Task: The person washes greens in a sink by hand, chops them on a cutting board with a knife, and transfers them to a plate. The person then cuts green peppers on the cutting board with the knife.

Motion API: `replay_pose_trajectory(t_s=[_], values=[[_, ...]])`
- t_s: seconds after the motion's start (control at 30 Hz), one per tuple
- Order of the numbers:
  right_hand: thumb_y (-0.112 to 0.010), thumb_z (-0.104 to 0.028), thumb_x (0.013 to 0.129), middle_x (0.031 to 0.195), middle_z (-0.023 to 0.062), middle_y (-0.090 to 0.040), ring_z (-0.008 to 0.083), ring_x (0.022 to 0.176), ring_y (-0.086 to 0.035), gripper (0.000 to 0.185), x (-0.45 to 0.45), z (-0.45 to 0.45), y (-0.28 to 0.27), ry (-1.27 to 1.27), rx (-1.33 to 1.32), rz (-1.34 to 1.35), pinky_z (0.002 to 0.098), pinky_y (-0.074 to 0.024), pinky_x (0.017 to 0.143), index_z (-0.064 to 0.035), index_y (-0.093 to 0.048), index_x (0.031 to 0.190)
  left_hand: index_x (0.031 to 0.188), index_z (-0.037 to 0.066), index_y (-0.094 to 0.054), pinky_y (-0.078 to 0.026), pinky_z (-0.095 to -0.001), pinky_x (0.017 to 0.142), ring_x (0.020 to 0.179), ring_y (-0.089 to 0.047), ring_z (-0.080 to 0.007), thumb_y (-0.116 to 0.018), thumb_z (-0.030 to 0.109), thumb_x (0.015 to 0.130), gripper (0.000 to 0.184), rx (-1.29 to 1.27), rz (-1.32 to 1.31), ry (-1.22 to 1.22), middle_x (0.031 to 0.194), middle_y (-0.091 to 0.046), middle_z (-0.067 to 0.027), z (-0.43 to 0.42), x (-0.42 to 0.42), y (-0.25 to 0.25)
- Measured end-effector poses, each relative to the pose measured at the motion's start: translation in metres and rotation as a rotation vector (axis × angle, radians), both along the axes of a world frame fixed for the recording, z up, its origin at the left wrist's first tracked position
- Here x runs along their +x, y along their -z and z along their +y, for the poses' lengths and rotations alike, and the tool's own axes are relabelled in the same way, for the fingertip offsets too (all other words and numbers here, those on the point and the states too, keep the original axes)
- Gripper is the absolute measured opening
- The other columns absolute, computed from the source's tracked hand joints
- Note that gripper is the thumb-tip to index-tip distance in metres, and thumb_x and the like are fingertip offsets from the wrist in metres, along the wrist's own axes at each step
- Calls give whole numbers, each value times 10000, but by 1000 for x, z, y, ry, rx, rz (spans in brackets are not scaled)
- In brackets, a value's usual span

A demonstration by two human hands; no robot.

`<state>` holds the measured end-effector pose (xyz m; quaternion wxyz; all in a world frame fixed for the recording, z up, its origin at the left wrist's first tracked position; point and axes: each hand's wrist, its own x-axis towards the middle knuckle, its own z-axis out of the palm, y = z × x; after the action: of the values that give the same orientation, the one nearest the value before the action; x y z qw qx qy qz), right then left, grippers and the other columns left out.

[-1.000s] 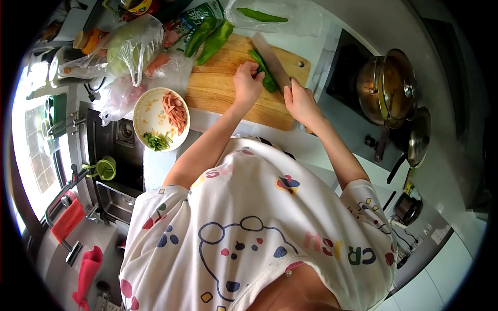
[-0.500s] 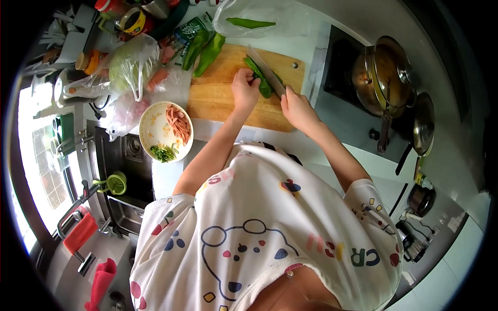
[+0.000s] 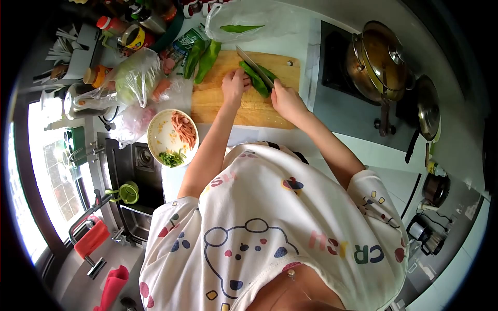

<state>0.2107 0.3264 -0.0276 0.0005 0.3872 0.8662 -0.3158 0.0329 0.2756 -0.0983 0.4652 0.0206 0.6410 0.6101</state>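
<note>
On the wooden cutting board point(image 3: 218, 109) lies a green pepper point(image 3: 255, 82), cut lengthwise, with another green piece point(image 3: 268, 73) on the far side of the blade. My right hand point(image 3: 288, 102) is closed around the handle of a kitchen knife point(image 3: 251, 62), whose blade slants between the two pieces. The fingers of my left hand point(image 3: 235, 87) are curled at the near left edge of the pepper and touch it; their tips are partly hidden. Two whole green peppers point(image 3: 208, 62) point(image 3: 193, 58) rest at the board's far left corner.
A white bowl point(image 3: 158, 136) with pinkish strips and chopped greens stands left of the board, beside the sink point(image 3: 146, 181). Plastic bags of produce point(image 3: 137, 78) sit behind it. At right, a lidded pan point(image 3: 381, 65) is on the stove point(image 3: 337, 111). Another pepper point(image 3: 241, 28) lies on a bag.
My left hand has drawn slightly left along the pepper. The knife and my right hand have shifted a little, with the blade still beside the pepper. The whole view has tilted slightly.
</note>
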Motion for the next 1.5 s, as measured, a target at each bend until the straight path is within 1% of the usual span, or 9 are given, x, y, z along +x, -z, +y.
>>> replay_pose_trajectory(t_s=[0.07, 0.17, 0.37, 0.57, 0.67, 0.9, 1.17, 1.37, 1.5], values=[[-546, -90, 923, 772, 266, -662, 448, 709, -664, 202, 3, -6, -3, 13, -4, -9, 517, -537, 622, 66, -522, 1049, 1074, -97, -606, -554, -276, 580, 679, -652, -150, -772, 216, 864, 412, -60, 146, 87, 854, -669, -116, 4, -2, -9], [-543, -92, 923, 758, 265, -662, 451, 703, -663, 206, 17, -13, -3, 31, -4, -9, 525, -533, 617, 64, -523, 1056, 1157, -87, -578, -559, -278, 586, 740, -664, -178, -741, 129, 887, 382, -110, 153, 182, 923, -648, -110, 7, -5, -6], [-526, -111, 939, 736, 274, -654, 448, 697, -669, 271, 12, -17, 4, 10, 59, 6, 527, -534, 613, 78, -522, 1133, 1083, -94, -613, -591, -308, 603, 753, -679, -215, -711, 11, 859, 266, -37, 29, 93, 926, -663, -138, 1, -8, 4], [-527, -113, 937, 732, 265, -661, 440, 681, -671, 314, 35, -23, -4, 6, 28, -44, 528, -533, 603, 85, -519, 1180, 1166, -66, -581, -595, -297, 657, 777, -650, -189, -707, 30, 885, 322, -116, 93, 196, 975, -638, -110, 5, -17, 17], [-534, -110, 930, 726, 260, -663, 436, 686, -673, 317, 40, -26, -8, 10, 26, -72, 526, -534, 601, 80, -521, 1184, 1105, -93, -604, -572, -294, 570, 693, -650, -190, -695, -4, 867, 269, -56, 78, 126, 919, -653, -126, 2, -15, 20], [-544, -99, 918, 728, 241, -667, 419, 684, -677, 315, -7, -16, 7, -10, 89, -40, 516, -534, 600, 69, -520, 1184, 1073, -73, -601, -557, -295, 543, 682, -644, -191, -682, -8, 876, 223, -71, 99, 135, 920, -654, -117, 0, -14, 13], [-534, -115, 935, 775, 272, -664, 422, 729, -680, 371, 40, -28, -9, 37, 5, -110, 507, -539, 640, 56, -501, 1262, 1081, -52, -602, -551, -310, 538, 696, -644, -195, -638, -9, 901, 189, -50, 55, 176, 938, -657, -121, -6, -23, 17], [-524, -117, 945, 811, 242, -683, 400, 752, -686, 413, 13, -22, 4, 44, 7, -47, 497, -546, 654, 61, -483, 1315, 1193, -46, -581, -601, -328, 720, 822, -669, -221, -563, -11, 946, 250, 11, 7, 176, 1048, -645, -130, -30, -30, -5], [-522, -114, 942, 824, 228, -691, 385, 768, -689, 402, 10, -23, -4, 61, -7, -65, 493, -550, 669, 61, -491, 1302, 1252, -21, -558, -585, -346, 839, 955, -656, -216, -525, -26, 959, 295, 124, 149, 204, 1094, -634, -112, -57, -36, -28]])
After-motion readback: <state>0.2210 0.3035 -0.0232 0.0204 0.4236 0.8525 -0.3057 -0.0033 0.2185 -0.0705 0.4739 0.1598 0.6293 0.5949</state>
